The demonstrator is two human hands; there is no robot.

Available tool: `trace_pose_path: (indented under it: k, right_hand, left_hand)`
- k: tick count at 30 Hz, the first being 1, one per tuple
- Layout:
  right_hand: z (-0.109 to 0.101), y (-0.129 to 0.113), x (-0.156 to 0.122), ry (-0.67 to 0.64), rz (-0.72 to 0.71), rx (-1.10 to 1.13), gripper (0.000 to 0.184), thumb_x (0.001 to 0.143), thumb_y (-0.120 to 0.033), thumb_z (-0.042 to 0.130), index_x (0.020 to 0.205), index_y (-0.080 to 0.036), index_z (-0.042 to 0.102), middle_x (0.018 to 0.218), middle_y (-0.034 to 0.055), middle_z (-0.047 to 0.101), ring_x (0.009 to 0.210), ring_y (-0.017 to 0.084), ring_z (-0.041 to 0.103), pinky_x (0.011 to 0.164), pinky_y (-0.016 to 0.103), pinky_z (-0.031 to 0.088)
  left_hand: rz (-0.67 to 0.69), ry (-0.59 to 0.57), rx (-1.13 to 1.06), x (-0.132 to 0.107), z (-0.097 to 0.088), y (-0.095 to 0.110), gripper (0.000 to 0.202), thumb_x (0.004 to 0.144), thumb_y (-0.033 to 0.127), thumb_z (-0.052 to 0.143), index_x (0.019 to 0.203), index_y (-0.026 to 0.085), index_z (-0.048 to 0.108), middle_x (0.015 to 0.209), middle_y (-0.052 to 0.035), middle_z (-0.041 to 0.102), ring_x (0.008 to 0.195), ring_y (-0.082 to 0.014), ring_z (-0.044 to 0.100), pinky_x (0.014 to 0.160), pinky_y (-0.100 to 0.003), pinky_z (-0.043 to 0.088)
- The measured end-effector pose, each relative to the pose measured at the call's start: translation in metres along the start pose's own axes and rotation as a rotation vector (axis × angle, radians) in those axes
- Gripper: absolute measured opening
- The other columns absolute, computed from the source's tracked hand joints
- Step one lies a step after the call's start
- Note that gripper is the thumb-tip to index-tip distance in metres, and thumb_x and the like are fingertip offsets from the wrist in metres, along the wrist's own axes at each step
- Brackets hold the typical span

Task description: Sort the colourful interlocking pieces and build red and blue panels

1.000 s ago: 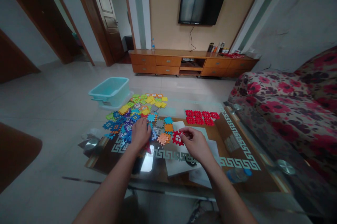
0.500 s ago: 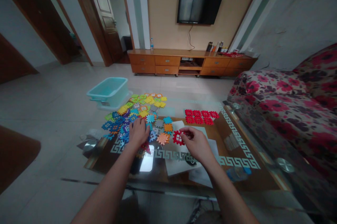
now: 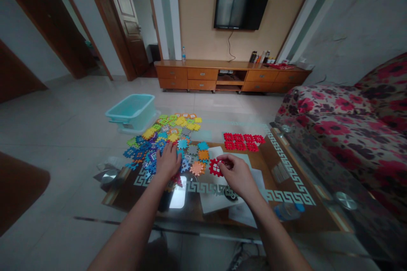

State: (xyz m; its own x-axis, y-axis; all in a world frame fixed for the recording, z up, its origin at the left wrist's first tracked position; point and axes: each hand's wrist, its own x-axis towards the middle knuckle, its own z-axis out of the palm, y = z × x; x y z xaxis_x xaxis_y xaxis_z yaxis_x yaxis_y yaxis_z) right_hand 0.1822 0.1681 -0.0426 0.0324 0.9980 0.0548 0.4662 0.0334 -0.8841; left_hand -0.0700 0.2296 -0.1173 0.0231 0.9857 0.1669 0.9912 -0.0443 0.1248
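Note:
Between the thumb and fingers of my right hand (image 3: 235, 172) is a red toothed tile (image 3: 214, 167) with a window-like grid, just above the glass table. My left hand (image 3: 168, 161) rests with fingers spread on a heap of toothed plastic tiles (image 3: 140, 153), blue and purple around it and green, yellow and orange farther back. Orange, grey and light-blue tiles (image 3: 197, 168) lie between the hands. Beyond my right hand, several red window tiles (image 3: 243, 141) sit together in two rows. What is under my left palm is hidden.
A turquoise tub (image 3: 130, 110) stands past the table's far left. Papers (image 3: 211, 201) and a bottle with a blue cap (image 3: 288, 210) show through or on the glass table (image 3: 305, 220). A flowered sofa (image 3: 343, 118) is at the right, a low TV cabinet (image 3: 200, 75) at the back.
My left hand has shifted slightly on the heap, its fingers flatter and more spread. My right hand keeps the red tile in almost the same place.

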Motion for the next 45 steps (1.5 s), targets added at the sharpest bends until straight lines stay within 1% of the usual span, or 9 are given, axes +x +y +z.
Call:
trace_pose_path:
  k: [7,10,16,23,31,35,38,41,45]
  right_hand:
    - [-0.001,-0.004,-0.001,-0.007,0.009,0.004,0.021,0.079,-0.026,0.055,0.091,-0.017,0.07,0.083,0.006,0.073,0.072,0.019,0.066,0.067,0.03,0.049]
    - [-0.001,-0.003,-0.001,-0.002,-0.002,-0.025,0.022,0.079,-0.025,0.055,0.091,-0.017,0.071,0.082,0.0053,0.073,0.071,0.019,0.066,0.067,0.03,0.048]
    - [-0.001,-0.003,-0.001,-0.003,0.001,-0.014,0.022,0.079,-0.024,0.054,0.091,-0.018,0.071,0.081,0.0051,0.073,0.071,0.019,0.066,0.066,0.03,0.048]
    - [-0.001,-0.004,-0.001,-0.009,0.003,-0.025,0.021,0.079,-0.024,0.055,0.091,-0.018,0.071,0.082,0.0052,0.073,0.071,0.019,0.066,0.067,0.03,0.048]
    - [0.0,-0.007,-0.002,0.002,-0.029,-0.032,0.021,0.079,-0.024,0.055,0.091,-0.017,0.071,0.083,0.0055,0.074,0.073,0.019,0.066,0.069,0.03,0.049]
    - [-0.001,-0.008,-0.003,0.01,-0.038,-0.03,0.02,0.079,-0.025,0.057,0.09,-0.018,0.072,0.082,0.0054,0.074,0.072,0.019,0.066,0.069,0.031,0.049]
    - [-0.002,-0.009,-0.003,0.012,-0.037,0.001,0.021,0.078,-0.027,0.058,0.09,-0.017,0.072,0.083,0.0063,0.074,0.072,0.019,0.066,0.07,0.031,0.05]
    - [-0.003,-0.011,-0.003,0.011,-0.01,0.103,0.022,0.075,-0.029,0.061,0.088,-0.016,0.072,0.082,0.0077,0.073,0.073,0.019,0.066,0.069,0.032,0.05]
    - [-0.006,-0.017,-0.005,-0.002,0.111,0.32,0.027,0.071,-0.034,0.066,0.088,-0.014,0.07,0.073,0.0059,0.071,0.064,0.017,0.063,0.057,0.027,0.047]
  left_hand:
    - [0.03,0.022,0.003,-0.001,-0.004,0.002,0.046,0.098,0.035,0.032,0.132,0.016,0.056,0.148,-0.0171,0.048,0.14,-0.0308,0.037,0.112,-0.058,0.025]
    - [0.028,0.033,0.01,-0.001,-0.001,0.0,0.044,0.098,0.037,0.032,0.127,0.017,0.06,0.15,-0.017,0.045,0.141,-0.0313,0.035,0.111,-0.057,0.027]
    - [0.028,0.016,0.023,-0.001,0.0,-0.001,0.045,0.097,0.036,0.033,0.131,0.016,0.057,0.151,-0.0179,0.044,0.141,-0.0304,0.036,0.111,-0.058,0.026]
    - [0.049,0.045,-0.002,-0.001,-0.013,0.006,0.041,0.098,0.032,0.033,0.126,0.018,0.059,0.144,-0.0152,0.052,0.138,-0.0289,0.04,0.111,-0.058,0.026]
    - [0.052,0.15,-0.131,-0.004,-0.028,0.01,0.038,0.098,0.027,0.034,0.126,0.02,0.058,0.135,-0.013,0.06,0.127,-0.0262,0.051,0.11,-0.051,0.029]
    - [-0.011,0.226,-0.319,-0.008,-0.041,0.005,0.031,0.094,0.028,0.044,0.115,0.018,0.063,0.121,-0.013,0.068,0.115,-0.026,0.06,0.103,-0.043,0.039]
    - [-0.111,0.295,-0.558,-0.015,-0.054,0.003,0.021,0.087,0.026,0.053,0.103,0.017,0.065,0.105,-0.0097,0.071,0.098,-0.0231,0.066,0.092,-0.037,0.048]
    - [-0.245,0.286,-0.848,-0.025,-0.069,0.007,0.016,0.08,0.026,0.062,0.094,0.018,0.064,0.092,-0.0052,0.07,0.08,-0.019,0.068,0.08,-0.034,0.052]
    - [-0.401,0.24,-1.322,-0.041,-0.085,0.024,0.045,0.069,0.027,0.078,0.108,0.018,0.058,0.093,-0.0029,0.066,0.072,-0.0145,0.067,0.07,-0.029,0.054]
